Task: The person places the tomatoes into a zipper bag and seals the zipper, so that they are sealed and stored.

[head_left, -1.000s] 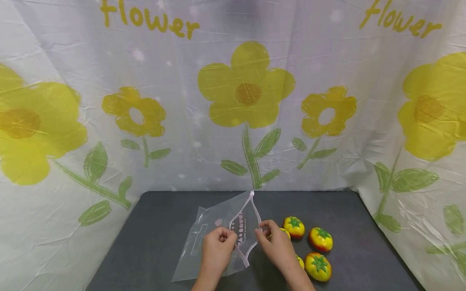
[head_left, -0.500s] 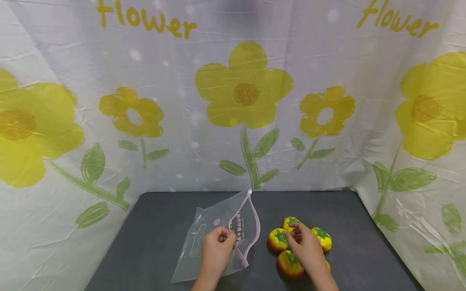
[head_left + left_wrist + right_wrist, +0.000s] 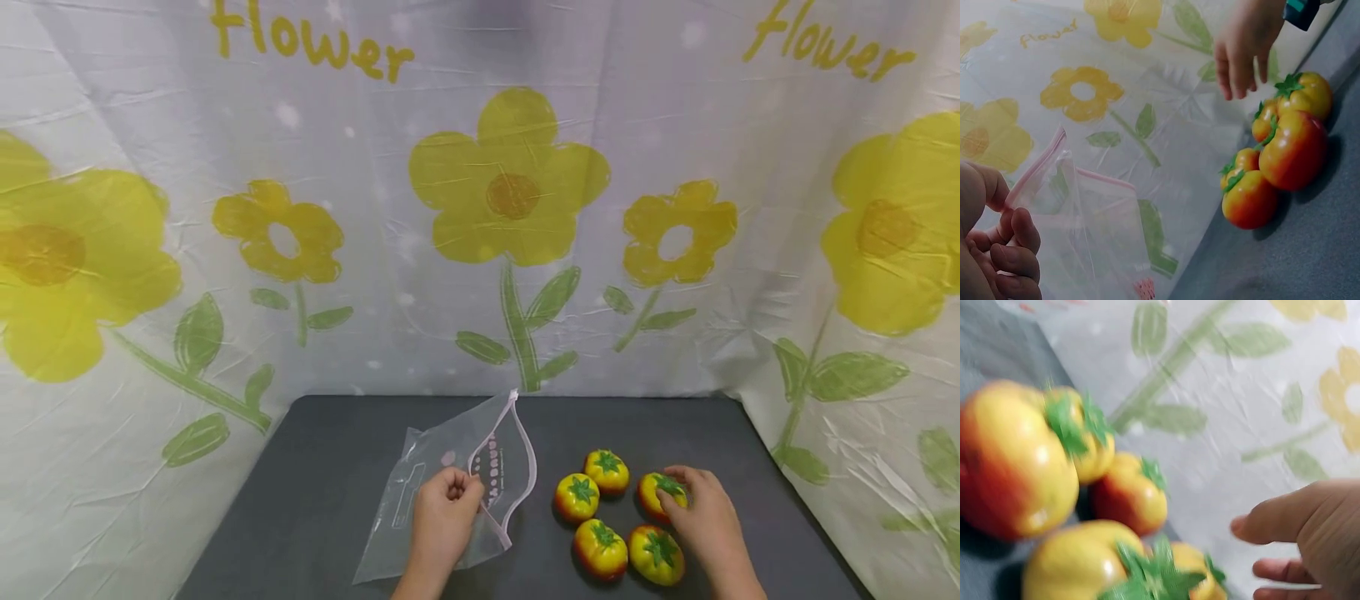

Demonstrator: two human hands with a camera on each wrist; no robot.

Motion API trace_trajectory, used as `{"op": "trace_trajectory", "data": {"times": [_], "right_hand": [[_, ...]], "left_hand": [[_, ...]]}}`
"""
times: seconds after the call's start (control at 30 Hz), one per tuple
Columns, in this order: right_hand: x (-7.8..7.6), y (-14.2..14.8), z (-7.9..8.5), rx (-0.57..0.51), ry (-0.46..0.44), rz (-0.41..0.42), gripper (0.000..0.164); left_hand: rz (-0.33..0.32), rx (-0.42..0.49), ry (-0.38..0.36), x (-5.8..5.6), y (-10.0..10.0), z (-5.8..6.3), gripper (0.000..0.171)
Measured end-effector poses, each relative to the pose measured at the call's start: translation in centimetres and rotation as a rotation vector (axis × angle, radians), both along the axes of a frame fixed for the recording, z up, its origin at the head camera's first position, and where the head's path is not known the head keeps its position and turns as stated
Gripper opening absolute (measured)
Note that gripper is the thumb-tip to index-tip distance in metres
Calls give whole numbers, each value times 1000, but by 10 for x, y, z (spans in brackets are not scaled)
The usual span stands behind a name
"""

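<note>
My left hand (image 3: 444,521) pinches the near lip of a clear zip bag (image 3: 412,508) with a white zip edge and pink print. The bag's mouth gapes toward the right. In the left wrist view, the bag's pinkish zip strip (image 3: 1107,180) runs away from the pinching fingers (image 3: 1022,228). My right hand (image 3: 708,521) is over the rightmost yellow-and-red tomato (image 3: 649,500), thumb and fingers apart. Gaps show around the hand in the left wrist view, so it appears above the tomatoes (image 3: 1294,150) rather than gripping one. The right wrist view shows the right hand (image 3: 1310,534) holding nothing.
Several tomatoes with green leafy tops, among them one at the front (image 3: 600,550) and one at the back (image 3: 606,472), cluster right of the bag. All stand on a dark grey table (image 3: 300,500). A flower-printed curtain (image 3: 375,333) rises behind and at both sides.
My right hand has let go of the bag's far lip and moved right, across the tomatoes, to the rightmost one. The left hand keeps its grip on the bag in about the same place.
</note>
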State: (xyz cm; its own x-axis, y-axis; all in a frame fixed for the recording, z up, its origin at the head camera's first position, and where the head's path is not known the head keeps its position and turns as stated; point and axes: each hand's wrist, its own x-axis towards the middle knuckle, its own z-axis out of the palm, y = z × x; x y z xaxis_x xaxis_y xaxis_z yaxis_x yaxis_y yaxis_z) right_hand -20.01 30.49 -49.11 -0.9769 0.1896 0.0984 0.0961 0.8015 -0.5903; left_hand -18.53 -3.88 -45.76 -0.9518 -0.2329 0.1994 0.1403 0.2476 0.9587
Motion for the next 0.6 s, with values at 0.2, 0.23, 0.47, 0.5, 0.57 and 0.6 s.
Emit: {"op": "trace_trajectory", "data": {"times": [0.2,0.23,0.47,0.5,0.57,0.6], "right_hand": [[-9,29,-17,21,-145,44,58],[-10,32,-19,15,-160,51,60],[-16,38,-28,-89,-248,33,71],[-16,38,-28,-99,-263,31,73],[-16,38,-29,-120,-277,28,74],[-17,38,-28,-133,-280,28,75]], "left_hand": [[-7,4,-12,-1,-1,0,16],[-7,2,-17,-2,-1,-1,16],[2,-13,-44,-4,-2,-6,17],[3,-14,-46,-4,-2,-7,18],[6,-13,-49,-3,-1,-7,18],[8,-9,-50,-3,-1,-7,18]]}}
